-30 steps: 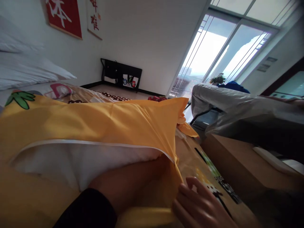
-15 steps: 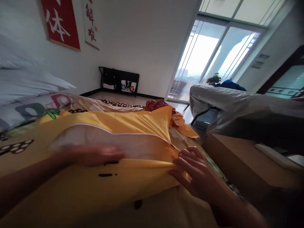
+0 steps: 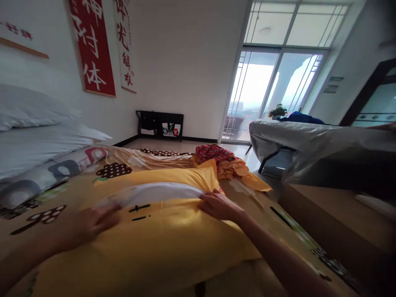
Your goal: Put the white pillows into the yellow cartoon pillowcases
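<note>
On the near half of the bed, between the stacked pillows along its left edge and its right edge, a person leans over a yellow pillowcase with both bare arms stretched forward. The left hand, blurred, lies on the fabric at the left end of the case's open slit. Whether its fingers grip the cloth or only press on it cannot be told. The right hand is at the slit's right end, its fingers curled and pinching the yellow edge.

By the look of it the stuffing is nearly done. The case is plump and full, yet a strip of white pillow shows in the mouth, which gapes unclosed between the two hands with a yellow flap standing beyond it.

The slit runs left to right across the bed, and the pillow's long axis seems to lie the same way, crosswise to the person, though the wide lens makes that hard to swear to. The mouth faces up and away, toward the foot of the bed.

Further on, a red plaid cloth and an orange cloth are heaped at the far right corner of the bed. White pillows are piled at the left edge. Behind them hang a red banner on the wall, a black rack on the floor, tall glass doors and grey-covered furniture.
</note>
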